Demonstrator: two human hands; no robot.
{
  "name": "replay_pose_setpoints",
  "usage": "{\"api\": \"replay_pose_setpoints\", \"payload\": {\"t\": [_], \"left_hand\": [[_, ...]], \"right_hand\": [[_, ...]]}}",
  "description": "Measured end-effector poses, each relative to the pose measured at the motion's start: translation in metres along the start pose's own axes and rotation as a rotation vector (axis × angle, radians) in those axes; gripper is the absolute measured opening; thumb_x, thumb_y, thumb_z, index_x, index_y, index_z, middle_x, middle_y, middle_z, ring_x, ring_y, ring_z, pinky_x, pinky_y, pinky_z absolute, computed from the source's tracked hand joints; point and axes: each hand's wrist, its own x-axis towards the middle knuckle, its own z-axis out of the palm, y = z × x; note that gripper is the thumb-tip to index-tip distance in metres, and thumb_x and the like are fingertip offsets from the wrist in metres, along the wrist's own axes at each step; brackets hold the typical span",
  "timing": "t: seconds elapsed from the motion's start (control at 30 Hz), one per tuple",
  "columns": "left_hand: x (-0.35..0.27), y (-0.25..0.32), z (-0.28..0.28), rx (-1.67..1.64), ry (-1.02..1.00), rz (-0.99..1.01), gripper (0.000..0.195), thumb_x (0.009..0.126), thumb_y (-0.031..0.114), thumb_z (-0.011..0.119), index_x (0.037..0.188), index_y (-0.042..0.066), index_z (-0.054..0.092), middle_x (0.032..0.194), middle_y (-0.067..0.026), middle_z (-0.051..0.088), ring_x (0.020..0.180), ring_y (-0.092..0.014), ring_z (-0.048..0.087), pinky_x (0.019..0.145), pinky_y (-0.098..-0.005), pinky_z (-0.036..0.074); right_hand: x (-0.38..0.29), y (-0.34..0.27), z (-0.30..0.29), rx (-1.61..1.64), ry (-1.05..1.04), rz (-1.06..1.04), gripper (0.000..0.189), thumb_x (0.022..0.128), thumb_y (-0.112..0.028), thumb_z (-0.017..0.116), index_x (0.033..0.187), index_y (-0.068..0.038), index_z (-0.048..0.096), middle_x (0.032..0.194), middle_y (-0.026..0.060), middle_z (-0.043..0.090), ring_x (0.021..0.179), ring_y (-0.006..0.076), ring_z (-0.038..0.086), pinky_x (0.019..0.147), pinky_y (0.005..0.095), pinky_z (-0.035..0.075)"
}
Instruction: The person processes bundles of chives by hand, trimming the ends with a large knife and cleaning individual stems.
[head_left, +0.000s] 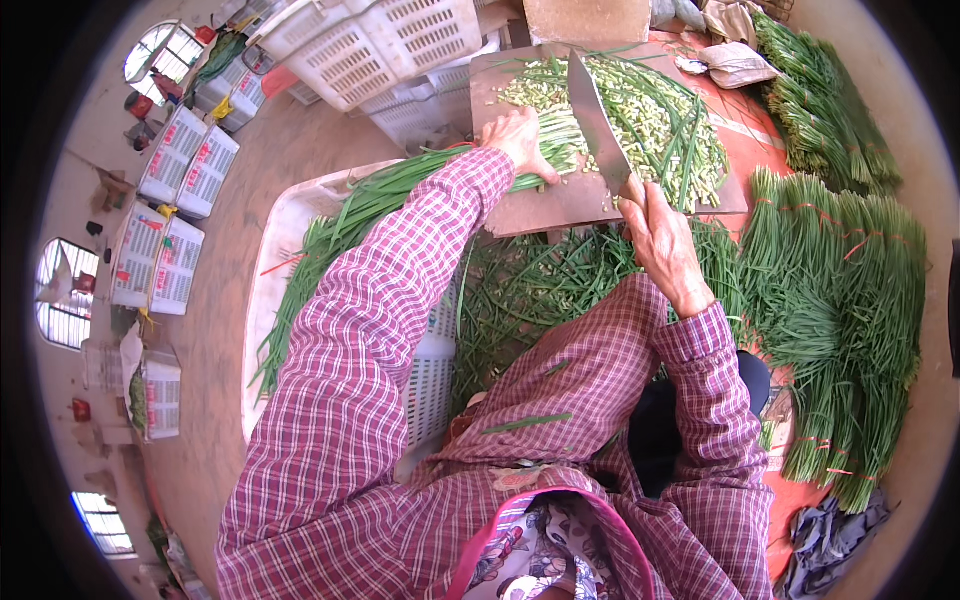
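A bunch of long green leafy stalks, like garlic chives, lies with its pale ends on a brown board. My left hand presses on the bunch near those ends, and its leaves trail back over a white plastic crate. In my right hand is the handle of a large knife, its broad blade pointing away from me just right of the stalk ends. Short cut pale stalk pieces cover much of the board, with loose green leaves among them.
The white crate stands left of my legs. Loose leaves cover the ground below the board. Tied green bundles lie on an orange sheet to the right. Stacked white crates rise beyond the board, and more crates stand far left.
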Motion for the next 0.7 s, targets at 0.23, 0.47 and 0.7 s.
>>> {"api": "replay_pose_setpoints", "payload": {"t": [0.23, 0.47, 0.7], "left_hand": [[-0.001, 0.003, 0.002, 0.023, 0.089, 0.04, 0.093, 0.049, 0.046, 0.089, 0.119, -0.004, 0.054, 0.111, -0.0223, 0.065, 0.106, -0.036, 0.064, 0.091, -0.0447, 0.051], [-0.002, 0.001, 0.006, 0.035, 0.139, 0.064, 0.084, 0.053, 0.042, 0.088, 0.115, -0.003, 0.055, 0.103, -0.0207, 0.068, 0.101, -0.034, 0.067, 0.087, -0.044, 0.054], [-0.001, 0.0, 0.011, 0.035, 0.181, 0.098, 0.081, 0.054, 0.041, 0.086, 0.115, -0.003, 0.054, 0.102, -0.0206, 0.068, 0.1, -0.035, 0.067, 0.085, -0.0443, 0.054]], "right_hand": [[-0.011, -0.025, -0.015, -0.278, -0.014, 0.049, 0.024, 0.096, -0.024, 0.055, 0.113, -0.008, 0.048, 0.072, 0.0219, 0.065, 0.067, 0.0422, 0.065, 0.058, 0.0505, 0.05], [-0.019, -0.026, -0.011, -0.322, -0.045, 0.04, 0.022, 0.096, -0.024, 0.055, 0.109, -0.007, 0.048, 0.067, 0.0214, 0.064, 0.062, 0.0412, 0.064, 0.056, 0.0513, 0.05], [-0.015, -0.016, -0.013, -0.3, -0.122, 0.032, 0.023, 0.097, -0.024, 0.054, 0.111, -0.007, 0.051, 0.069, 0.0227, 0.064, 0.065, 0.0435, 0.064, 0.058, 0.0539, 0.05]]}}
